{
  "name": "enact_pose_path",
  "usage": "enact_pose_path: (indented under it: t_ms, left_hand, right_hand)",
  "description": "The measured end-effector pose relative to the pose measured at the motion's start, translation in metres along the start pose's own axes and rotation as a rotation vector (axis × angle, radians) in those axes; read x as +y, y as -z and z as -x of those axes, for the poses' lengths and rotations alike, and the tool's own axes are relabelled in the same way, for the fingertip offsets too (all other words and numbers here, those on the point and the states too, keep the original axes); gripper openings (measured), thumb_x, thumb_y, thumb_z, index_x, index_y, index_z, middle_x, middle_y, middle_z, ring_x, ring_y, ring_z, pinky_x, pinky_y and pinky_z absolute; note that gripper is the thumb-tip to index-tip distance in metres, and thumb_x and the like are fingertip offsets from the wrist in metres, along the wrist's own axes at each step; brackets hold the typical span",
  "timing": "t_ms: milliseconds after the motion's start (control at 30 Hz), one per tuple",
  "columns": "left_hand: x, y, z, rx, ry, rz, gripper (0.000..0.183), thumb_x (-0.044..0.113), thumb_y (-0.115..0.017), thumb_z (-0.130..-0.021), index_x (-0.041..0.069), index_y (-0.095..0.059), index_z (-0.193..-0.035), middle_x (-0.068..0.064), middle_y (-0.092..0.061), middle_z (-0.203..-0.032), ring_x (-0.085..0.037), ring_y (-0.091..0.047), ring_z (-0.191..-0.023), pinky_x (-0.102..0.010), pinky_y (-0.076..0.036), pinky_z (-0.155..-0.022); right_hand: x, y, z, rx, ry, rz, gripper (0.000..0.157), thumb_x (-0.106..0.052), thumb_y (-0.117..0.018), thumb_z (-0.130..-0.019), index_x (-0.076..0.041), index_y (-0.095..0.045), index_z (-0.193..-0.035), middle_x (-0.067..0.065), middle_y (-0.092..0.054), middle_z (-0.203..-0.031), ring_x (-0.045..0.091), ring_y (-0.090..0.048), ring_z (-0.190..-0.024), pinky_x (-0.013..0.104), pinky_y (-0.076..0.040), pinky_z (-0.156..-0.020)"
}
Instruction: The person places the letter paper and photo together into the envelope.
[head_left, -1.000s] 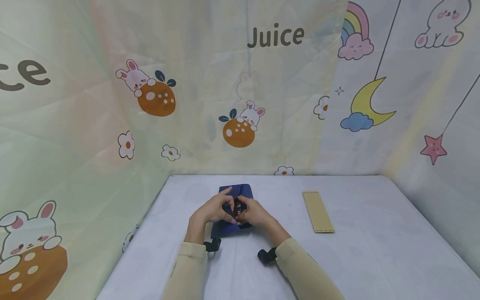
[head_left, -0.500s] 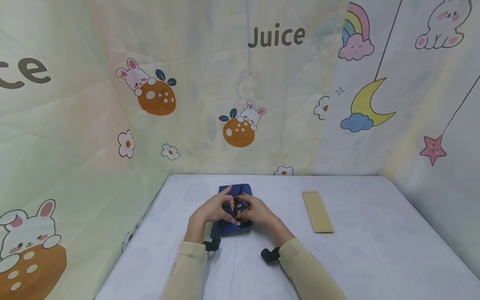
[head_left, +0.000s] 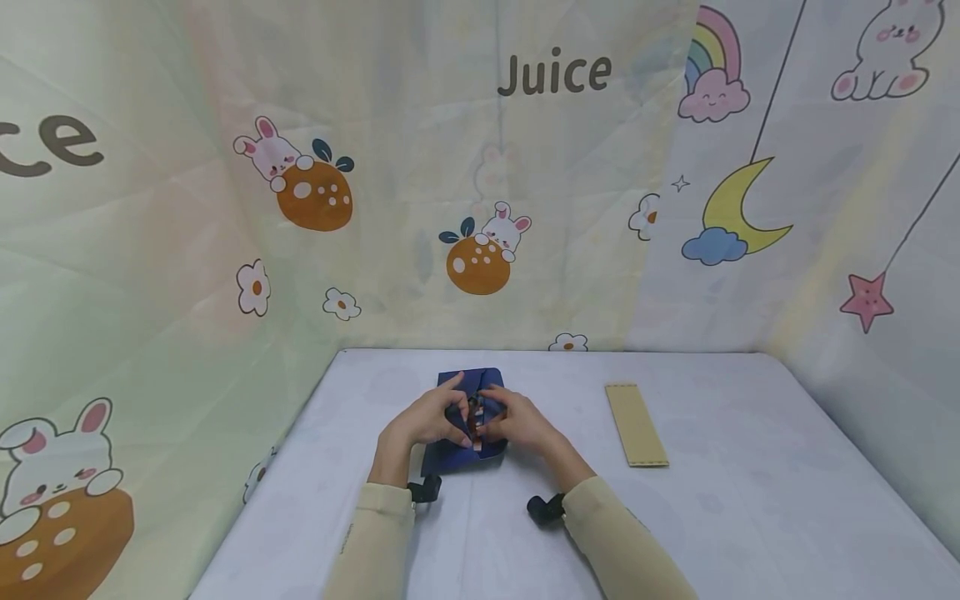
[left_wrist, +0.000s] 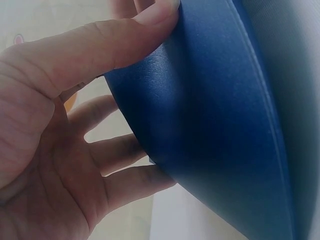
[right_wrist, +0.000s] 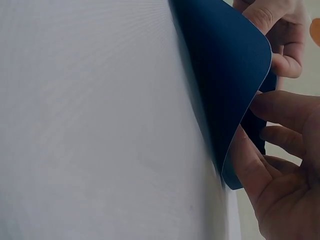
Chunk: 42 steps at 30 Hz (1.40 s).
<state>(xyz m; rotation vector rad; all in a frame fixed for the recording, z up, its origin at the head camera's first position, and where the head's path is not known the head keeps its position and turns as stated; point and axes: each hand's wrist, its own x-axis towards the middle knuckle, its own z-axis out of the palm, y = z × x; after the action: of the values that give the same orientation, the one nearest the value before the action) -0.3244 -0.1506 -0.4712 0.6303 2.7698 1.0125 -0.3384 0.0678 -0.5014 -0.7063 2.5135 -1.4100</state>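
A dark blue flat pouch (head_left: 450, 458), envelope-like with rounded corners, lies tilted on the white table under both hands. My left hand (head_left: 423, 419) grips its left side; in the left wrist view the thumb presses the smooth blue face of the pouch (left_wrist: 210, 110) while other fingers lie behind the edge. My right hand (head_left: 525, 425) is at the opening, thumb and index finger curved toward it. In the right wrist view, fingertips of that right hand (right_wrist: 282, 165) go behind the blue flap, so I cannot tell what they hold. Something brown and patterned (head_left: 475, 411) shows in the gap.
A tan rectangular strip (head_left: 637, 425) with stitch-like marks at both ends lies to the right of the pouch. Printed cloth (head_left: 390, 167) with rabbits and oranges hangs behind the white table (head_left: 750, 500) and along its sides.
My right hand has shifted slightly right, its wrist moving the same way, and more of the pouch's opening shows. My left hand keeps its place on the pouch.
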Motion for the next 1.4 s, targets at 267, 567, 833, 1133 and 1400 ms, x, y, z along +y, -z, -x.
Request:
enact_pose_path:
  t_ms: [267, 567, 833, 1133, 1400]
  left_hand:
    - [0.0, 0.0, -0.001, -0.002, -0.002, -0.002, 0.039, 0.026, -0.092, -0.057, 0.024, -0.058, -0.077, -0.003, -0.019, -0.16, -0.037, -0.022, -0.143, -0.056, -0.026, -0.111]
    - [0.0, -0.002, -0.001, -0.004, 0.008, 0.003, 0.039, 0.029, -0.092, -0.056, 0.025, -0.059, -0.076, -0.004, -0.019, -0.16, -0.037, -0.022, -0.143, -0.057, -0.024, -0.11]
    - [0.003, -0.001, 0.0, -0.004, 0.009, 0.008, 0.039, 0.028, -0.092, -0.057, 0.025, -0.059, -0.076, -0.004, -0.019, -0.16, -0.037, -0.022, -0.143, -0.059, -0.024, -0.11]
    - [0.003, 0.0, 0.0, -0.004, 0.039, 0.012, 0.038, 0.027, -0.092, -0.057, 0.025, -0.06, -0.076, -0.002, -0.02, -0.159, -0.037, -0.02, -0.144, -0.061, -0.021, -0.11]
    - [0.002, 0.0, -0.002, -0.006, 0.028, 0.01, 0.039, 0.027, -0.093, -0.056, 0.024, -0.06, -0.076, -0.002, -0.021, -0.159, -0.037, -0.02, -0.144, -0.061, -0.021, -0.11]
  right_hand:
    - [0.003, 0.003, 0.004, -0.001, 0.003, -0.021, 0.065, -0.004, -0.074, -0.081, -0.008, -0.048, -0.14, 0.016, -0.026, -0.156, 0.012, -0.063, -0.065, 0.027, -0.052, -0.064]
    - [0.004, 0.008, 0.009, -0.007, -0.02, -0.113, 0.066, -0.005, -0.073, -0.082, -0.01, -0.045, -0.142, 0.012, -0.022, -0.158, 0.014, -0.068, -0.085, 0.031, -0.056, -0.074]
    - [0.0, 0.02, 0.013, 0.025, -0.037, -0.129, 0.07, -0.006, -0.075, -0.081, -0.012, -0.044, -0.143, 0.008, -0.02, -0.159, 0.016, -0.066, -0.095, 0.034, -0.055, -0.079]
    - [0.003, 0.031, 0.015, 0.09, -0.071, -0.076, 0.074, -0.013, -0.078, -0.079, -0.017, -0.043, -0.144, 0.004, -0.02, -0.159, 0.014, -0.068, -0.092, 0.034, -0.055, -0.079]
    - [0.009, 0.04, 0.02, 0.119, -0.072, -0.116, 0.07, -0.015, -0.076, -0.082, -0.018, -0.043, -0.144, 0.006, -0.018, -0.16, 0.025, -0.07, -0.084, 0.033, -0.057, -0.07]
